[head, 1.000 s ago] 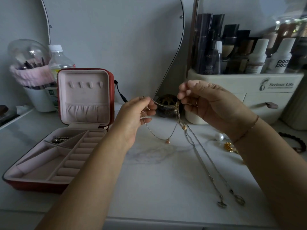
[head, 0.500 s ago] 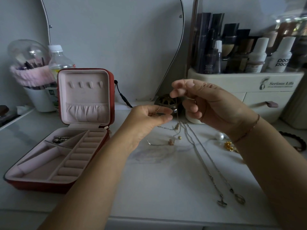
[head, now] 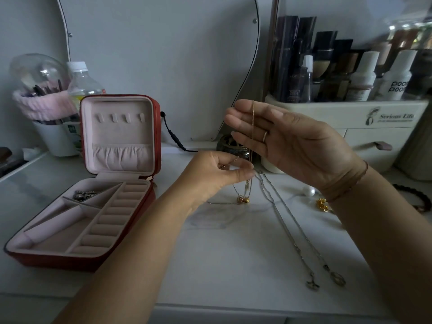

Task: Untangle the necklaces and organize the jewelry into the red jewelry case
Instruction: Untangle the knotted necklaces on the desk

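We see the white table [head: 233, 253] first. On its left side the red jewelry case [head: 70, 261] stands open, with the lid upright and the tray reaching toward the lower left. Its back compartment holds a silver trinket [head: 85, 195]. In the centre the right hand [head: 292, 146] is raised, fingers straight and together. The gold chain [head: 253, 122] hangs over them and runs vertically down to the left hand [head: 217, 174], which pinches it between thumb and fingertips. Two silver necklaces [head: 287, 225] lie on the table, stretched from the centre to the lower right, pendants at the lower right end.
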{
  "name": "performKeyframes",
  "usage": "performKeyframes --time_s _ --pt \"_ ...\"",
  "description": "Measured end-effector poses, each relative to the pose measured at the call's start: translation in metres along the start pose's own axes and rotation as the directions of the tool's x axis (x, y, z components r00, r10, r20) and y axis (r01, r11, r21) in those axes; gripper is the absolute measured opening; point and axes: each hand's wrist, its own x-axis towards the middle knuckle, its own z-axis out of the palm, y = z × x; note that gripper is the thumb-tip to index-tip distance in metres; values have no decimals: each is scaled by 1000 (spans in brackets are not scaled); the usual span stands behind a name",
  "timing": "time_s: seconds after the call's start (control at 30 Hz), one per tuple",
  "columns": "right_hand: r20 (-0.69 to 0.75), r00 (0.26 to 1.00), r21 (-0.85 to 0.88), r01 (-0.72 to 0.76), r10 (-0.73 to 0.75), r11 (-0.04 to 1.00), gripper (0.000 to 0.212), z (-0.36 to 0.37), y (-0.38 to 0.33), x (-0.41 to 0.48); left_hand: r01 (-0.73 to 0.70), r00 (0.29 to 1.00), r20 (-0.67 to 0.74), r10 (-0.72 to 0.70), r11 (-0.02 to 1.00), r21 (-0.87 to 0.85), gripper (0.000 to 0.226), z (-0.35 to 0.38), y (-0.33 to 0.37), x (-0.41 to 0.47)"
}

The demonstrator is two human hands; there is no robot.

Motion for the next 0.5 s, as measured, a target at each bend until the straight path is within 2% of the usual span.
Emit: performKeyframes --time_s 0.13,0.2,0.27,0.3,0.33,0.37,0.4,0.43,0.5 --pt "-27 1000 20 9 -8 1000 60 -1 0 0 45 999 3 -45 998 46 6 2 -2 0" --pt "-96 995 8 1 0 1000 57 -2 1 0 73 997 15 -73 997 25 6 2 0 0" --pt "-317 947 -123 -97 54 988 43 -4 4 3 125 992 23 -124 992 -23 12 1 3 -2" --pt "-450 889 -235 -214 89 948 34 -6 6 5 151 989 21 -150 987 -61 14 -1 3 -3" --pt "-560 821 -369 -367 111 854 27 -8 9 5 166 986 19 -165 980 -111 16 -3 2 -2" --pt "-629 770 -500 -503 104 705 23 -10 12 5 175 984 19 -175 972 -157 17 -5 2 -2" --pt "-649 757 -603 -570 71 558 20 -13 16 5 182 983 18 -182 964 -194 19 -6 2 -1" --pt "-627 778 -685 -573 36 449 17 -14 18 4 192 981 18 -193 956 -223 20 -7 2 -1" --pt "-566 824 -771 -527 -7 357 16 -12 20 4 215 975 9 -221 937 -273 20 -9 3 0"
